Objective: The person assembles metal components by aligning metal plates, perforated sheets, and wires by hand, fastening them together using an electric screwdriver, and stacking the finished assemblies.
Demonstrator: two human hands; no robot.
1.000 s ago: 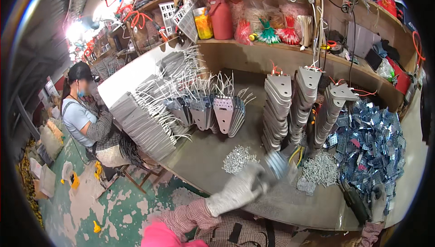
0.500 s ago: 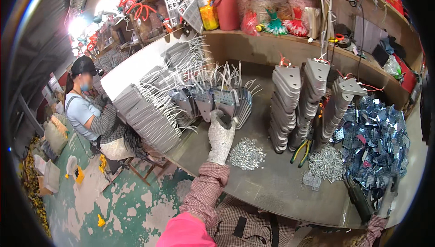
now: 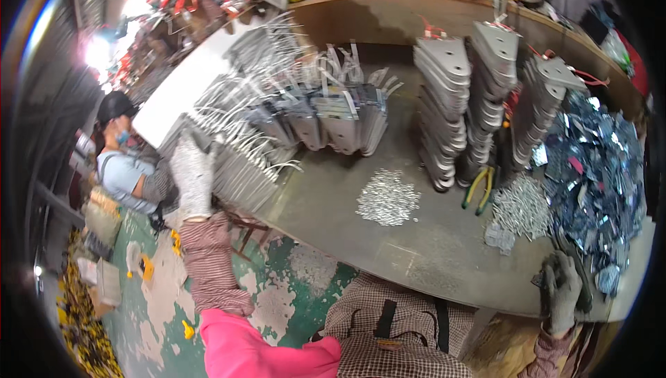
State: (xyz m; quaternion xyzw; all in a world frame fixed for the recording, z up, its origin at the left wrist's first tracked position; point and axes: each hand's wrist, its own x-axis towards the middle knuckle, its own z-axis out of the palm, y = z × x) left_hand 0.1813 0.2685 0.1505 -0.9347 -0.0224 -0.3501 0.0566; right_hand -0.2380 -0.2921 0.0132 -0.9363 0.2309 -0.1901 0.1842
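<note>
Row of flat grey metal plates with wire handles: stacked on edge along the left end of the workbench, leaning against each other. Left hand, in a light knit glove, is stretched out over this row; fingers lie close together, pressed on the plate tops. Whether they clamp a plate, I cannot tell.

Right hand, in a dark grey glove, rests at the bench's near right edge. Its fingers are curled together over the edge; nothing visibly held.

Just beyond the right fingertips: heap of shiny blue-grey metal brackets. To their left: a pile of nails, then green-handled pliers. Midway between the two hands: a small mound of silvery fasteners. Behind it, tall stacks of grey plates.

Beyond the left fingers, off the bench: a seated person in a dark cap.
</note>
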